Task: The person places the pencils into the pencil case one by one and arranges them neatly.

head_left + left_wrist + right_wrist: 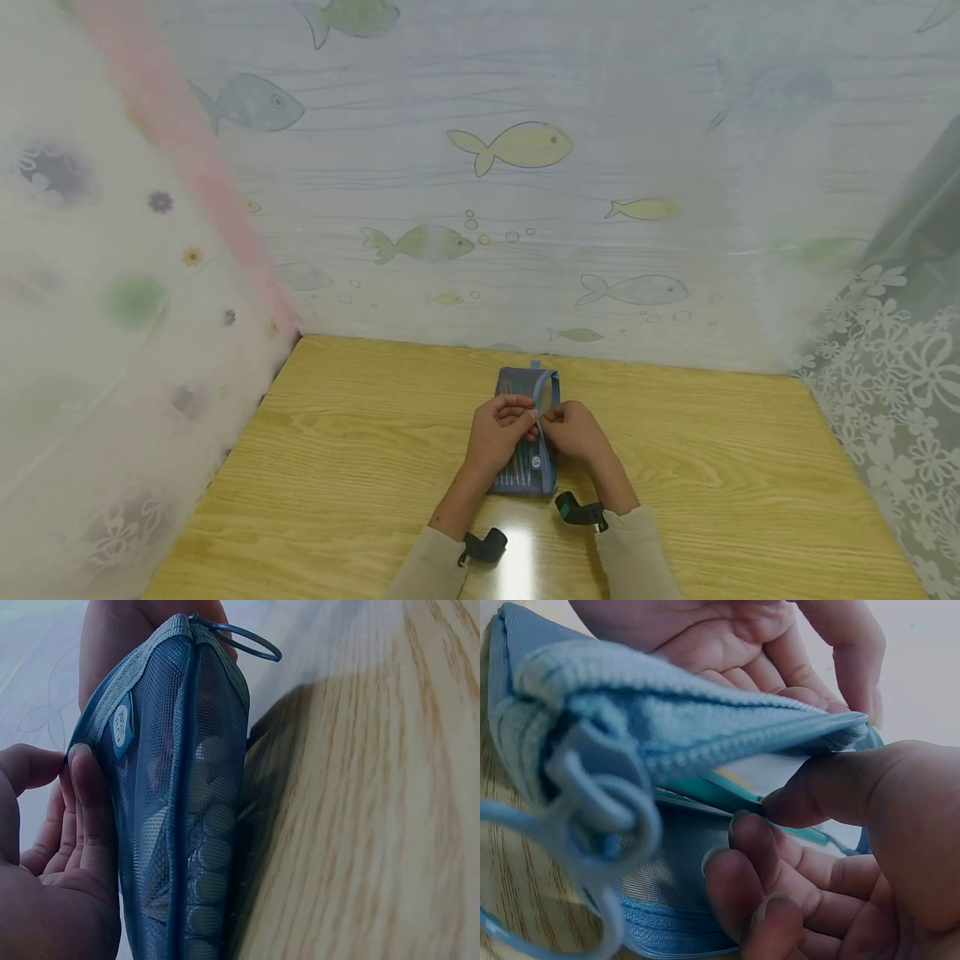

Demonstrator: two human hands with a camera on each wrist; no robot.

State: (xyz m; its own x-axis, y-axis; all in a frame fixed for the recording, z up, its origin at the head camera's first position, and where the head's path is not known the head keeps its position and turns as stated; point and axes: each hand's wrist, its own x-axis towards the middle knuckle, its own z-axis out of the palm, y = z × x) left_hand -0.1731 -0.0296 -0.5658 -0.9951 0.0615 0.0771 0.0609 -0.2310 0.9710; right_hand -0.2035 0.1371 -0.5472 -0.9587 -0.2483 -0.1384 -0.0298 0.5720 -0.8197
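A blue mesh zip pencil case (pixel 517 475) lies on the table with its zip parted. Slender sticks show through the mesh; in the left wrist view their round pale ends (pixel 206 889) are stacked at the near end. My left hand (pixel 498 433) pinches the zip edge between thumb and index finger, holding it up. At the opening, my right hand (pixel 576 429) has thumb and fingertips inside, pinching a smooth teal strip (pixel 716 793), whose kind is unclear. The zip pull with its ring (pixel 600 817) hangs at the near end.
The wooden table (pixel 360 433) extends on both sides of the case. Behind it hangs a fish-printed curtain (pixel 525 250), with a flowered sheet (pixel 97 333) at left and a lace-patterned one (pixel 900 400) at right. Black wrist cameras (pixel 487 546) sit at both cuffs.
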